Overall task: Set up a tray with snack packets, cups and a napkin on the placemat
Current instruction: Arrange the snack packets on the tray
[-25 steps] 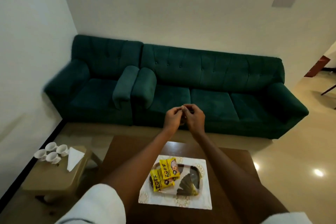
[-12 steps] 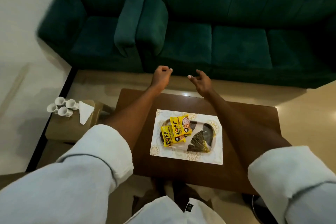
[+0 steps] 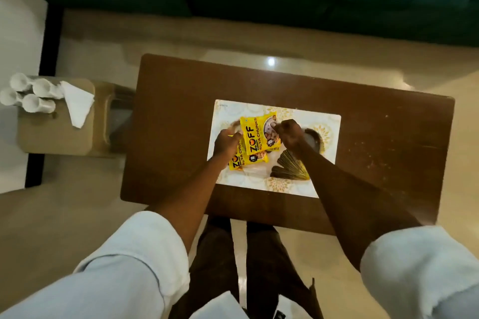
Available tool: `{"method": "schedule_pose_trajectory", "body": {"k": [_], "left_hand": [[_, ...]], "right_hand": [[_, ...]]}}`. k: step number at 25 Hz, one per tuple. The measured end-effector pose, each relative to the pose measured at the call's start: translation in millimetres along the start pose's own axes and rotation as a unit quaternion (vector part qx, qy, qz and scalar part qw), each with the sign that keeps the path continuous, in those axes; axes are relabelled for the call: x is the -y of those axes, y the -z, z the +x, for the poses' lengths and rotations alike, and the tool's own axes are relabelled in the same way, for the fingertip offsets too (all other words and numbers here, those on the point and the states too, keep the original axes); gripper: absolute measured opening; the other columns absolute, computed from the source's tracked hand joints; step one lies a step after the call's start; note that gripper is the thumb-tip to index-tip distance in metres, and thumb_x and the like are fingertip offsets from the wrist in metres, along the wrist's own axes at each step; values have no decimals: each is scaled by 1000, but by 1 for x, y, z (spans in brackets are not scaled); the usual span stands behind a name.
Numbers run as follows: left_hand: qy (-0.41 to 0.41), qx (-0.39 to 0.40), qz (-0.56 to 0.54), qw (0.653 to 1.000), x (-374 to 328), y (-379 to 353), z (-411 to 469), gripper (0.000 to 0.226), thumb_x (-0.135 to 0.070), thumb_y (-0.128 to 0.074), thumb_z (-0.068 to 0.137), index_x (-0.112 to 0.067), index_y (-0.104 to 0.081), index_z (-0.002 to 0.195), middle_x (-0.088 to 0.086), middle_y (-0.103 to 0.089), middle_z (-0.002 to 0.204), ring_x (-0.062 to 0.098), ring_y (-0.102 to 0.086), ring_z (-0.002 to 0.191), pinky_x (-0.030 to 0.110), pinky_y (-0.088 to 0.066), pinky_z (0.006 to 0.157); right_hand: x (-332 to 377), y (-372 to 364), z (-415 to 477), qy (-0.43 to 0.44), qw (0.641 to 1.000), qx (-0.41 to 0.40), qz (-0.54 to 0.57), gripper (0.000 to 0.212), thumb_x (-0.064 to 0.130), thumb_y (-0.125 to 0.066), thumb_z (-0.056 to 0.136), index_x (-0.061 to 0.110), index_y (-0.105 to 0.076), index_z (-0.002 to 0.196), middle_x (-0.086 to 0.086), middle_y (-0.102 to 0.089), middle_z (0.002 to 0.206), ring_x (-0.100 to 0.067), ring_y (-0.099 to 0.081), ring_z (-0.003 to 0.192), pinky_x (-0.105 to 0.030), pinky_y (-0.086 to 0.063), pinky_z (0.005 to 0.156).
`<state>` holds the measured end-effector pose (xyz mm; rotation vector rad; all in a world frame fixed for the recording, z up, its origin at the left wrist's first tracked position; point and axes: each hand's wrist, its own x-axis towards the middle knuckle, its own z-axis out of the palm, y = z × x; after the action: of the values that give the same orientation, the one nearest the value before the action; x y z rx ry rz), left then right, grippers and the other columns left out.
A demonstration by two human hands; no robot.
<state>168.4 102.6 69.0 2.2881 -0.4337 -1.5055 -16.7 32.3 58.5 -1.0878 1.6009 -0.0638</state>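
Left hand (image 3: 226, 143): down on the tray's left side, fingers curled over the edge of a packet — whether it truly grips, I can't tell.
Right hand (image 3: 289, 133): closed around the right edge of the upper packet (image 3: 260, 132), thumb and fingers pinching.
Packets: two yellow ones, overlapping, long axes running away from the person and leaning slightly right; the lower packet (image 3: 248, 159) is half hidden under the left hand.
Tray (image 3: 315, 138): dark, oval, on the placemat (image 3: 330, 124) — it holds both packets and a gold fan-shaped piece (image 3: 291, 168) at its near right.
Table (image 3: 388, 137): placemat sits mid-top.
Cups (image 3: 28, 93): four white ones on the stool (image 3: 55, 134), well off to the left.
Napkin (image 3: 77, 102): just beside the cups, same stool.
Key relation: cups and napkin lie left of both hands, so the left hand looks nearer for the fetch.
Stage: packets in, cups and napkin not yet.
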Motion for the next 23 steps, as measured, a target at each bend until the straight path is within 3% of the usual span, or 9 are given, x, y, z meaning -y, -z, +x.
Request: {"method": "schedule_pose_trajectory", "body": {"k": [2, 5, 9, 11, 13, 16, 19, 23], "left_hand": [[1, 14, -5, 1000, 27, -11, 17, 39, -30, -64, 100, -1, -62, 126, 21, -70, 124, 37, -67, 114, 35, -49, 83], [-35, 21, -3, 999, 36, -18, 34, 34, -28, -68, 97, -6, -66, 123, 13, -74, 114, 35, -70, 109, 42, -55, 88], [-89, 18, 68, 994, 36, -24, 50, 32, -33, -62, 99, -16, -69, 125, 11, -71, 124, 33, -63, 120, 51, -50, 103], [-52, -53, 126, 989, 43, -26, 52, 34, -43, -64, 96, -20, -68, 121, 9, -58, 133, 34, -51, 129, 50, -43, 105], [-2, -87, 108, 990, 50, -27, 49, 36, -44, -70, 92, -15, -68, 113, 12, -47, 133, 35, -44, 129, 47, -44, 97], [20, -100, 42, 994, 64, -23, 44, 32, -33, -75, 91, -8, -67, 109, 15, -43, 134, 37, -50, 125, 42, -52, 96], [40, -103, -21, 994, 73, -18, 42, 27, -25, -76, 91, -6, -68, 109, 19, -51, 134, 38, -62, 115, 48, -57, 92], [-57, -85, -26, 994, 65, -9, 39, 24, -14, -77, 89, 0, -67, 106, 23, -64, 121, 34, -67, 106, 42, -58, 89]], "right_hand": [[-24, -19, 12, 23, 1000, -15, -2, 36, 27, -65, 103, -9, -71, 109, -27, -76, 102, -34, -72, 96, -42, -53, 84], [-34, -36, 26, 5, 998, -33, 52, 35, 31, -73, 97, 0, -74, 112, -12, -79, 102, -9, -74, 80, -26, -51, 70], [-38, -54, 36, -33, 996, -14, 80, 44, 45, -81, 87, 5, -78, 104, -5, -77, 92, -15, -70, 78, -33, -51, 72], [-42, -67, 30, -37, 996, -16, 82, 46, 46, -80, 87, 4, -75, 105, -10, -78, 96, -22, -72, 83, -38, -54, 74], [-44, -76, 21, -54, 996, -30, 71, 46, 46, -79, 88, 6, -67, 106, -8, -75, 95, -25, -70, 86, -37, -53, 73], [-48, -87, 6, -40, 996, -20, 84, 40, 40, -77, 91, 11, -60, 113, -4, -72, 99, -17, -68, 84, -35, -53, 75], [-53, -92, -6, -22, 995, -11, 99, 42, 31, -74, 95, 5, -58, 124, -13, -72, 113, -21, -72, 93, -47, -60, 90], [-60, -97, -22, 1, 988, 6, 155, 42, 26, -69, 100, 6, -51, 133, -18, -67, 128, -34, -68, 119, -55, -56, 102]]}}
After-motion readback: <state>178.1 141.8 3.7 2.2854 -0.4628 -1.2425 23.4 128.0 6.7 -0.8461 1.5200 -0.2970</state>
